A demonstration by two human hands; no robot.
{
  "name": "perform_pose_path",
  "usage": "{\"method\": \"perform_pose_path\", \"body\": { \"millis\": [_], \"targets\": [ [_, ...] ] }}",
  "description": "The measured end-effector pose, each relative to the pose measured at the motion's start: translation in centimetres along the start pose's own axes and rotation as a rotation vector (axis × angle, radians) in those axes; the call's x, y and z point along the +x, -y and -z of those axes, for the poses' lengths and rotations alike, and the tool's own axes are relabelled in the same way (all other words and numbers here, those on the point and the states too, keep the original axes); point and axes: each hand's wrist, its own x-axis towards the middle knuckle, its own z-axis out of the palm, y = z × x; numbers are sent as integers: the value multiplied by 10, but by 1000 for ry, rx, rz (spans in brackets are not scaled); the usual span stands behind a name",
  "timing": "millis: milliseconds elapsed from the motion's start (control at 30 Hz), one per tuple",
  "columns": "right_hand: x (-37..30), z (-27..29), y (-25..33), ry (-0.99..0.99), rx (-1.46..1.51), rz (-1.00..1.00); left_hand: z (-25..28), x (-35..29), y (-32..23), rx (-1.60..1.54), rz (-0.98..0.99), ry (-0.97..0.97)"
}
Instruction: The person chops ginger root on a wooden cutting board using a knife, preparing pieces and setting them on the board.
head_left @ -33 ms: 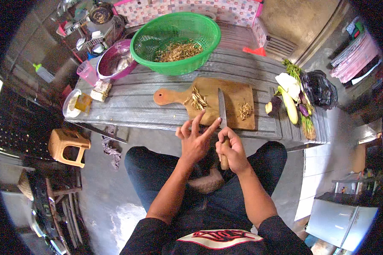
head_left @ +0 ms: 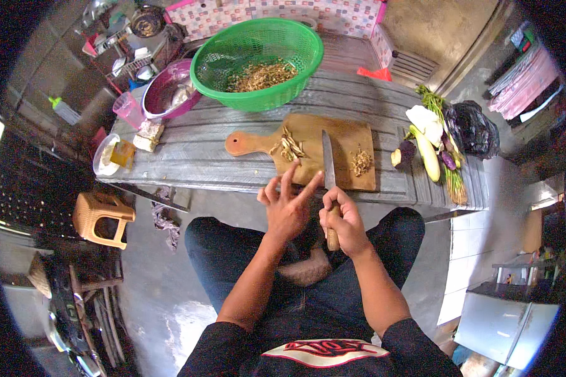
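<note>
My right hand [head_left: 344, 221] is wrapped around the wooden handle of a kitchen knife [head_left: 328, 157]. Its blade points away from me over the wooden cutting board [head_left: 349, 138]. My left hand [head_left: 288, 207] hovers by the board's near edge, fingers spread and holding nothing, with the index fingertip close to the blade. Left of the blade lies a small pile of thin, pale brown strips [head_left: 289, 146], their kind unclear. To its right sits a heap of finely chopped bits [head_left: 361, 162] of similar colour.
Behind the board, a green basket [head_left: 258, 100] holds chopped brownish pieces. A purple basin [head_left: 148, 100], a pink cup [head_left: 129, 110] and a white tub [head_left: 104, 164] stand left. Several vegetables [head_left: 429, 157] and a black plastic bag [head_left: 475, 132] lie right. A tan stool [head_left: 104, 220] stands on the floor.
My left fingertips have shifted very slightly left and away from me. The right hand and knife look unmoved.
</note>
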Motion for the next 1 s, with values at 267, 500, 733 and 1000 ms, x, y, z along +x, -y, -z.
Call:
{"method": "perform_pose_path", "body": {
  "millis": [267,500,733,1000],
  "targets": [
    [-16,20,11,-35,0,23,25,19,-12,6,44,93],
    [-17,15,12,-8,52,9,23,18,-29,-25,-16,199],
    [-11,15,-3,17,-73,-21,21,15,2,-54,153,73],
    [12,-12,-17,64,-179,66,8,9,8,-149,173,20]
  ]
}}
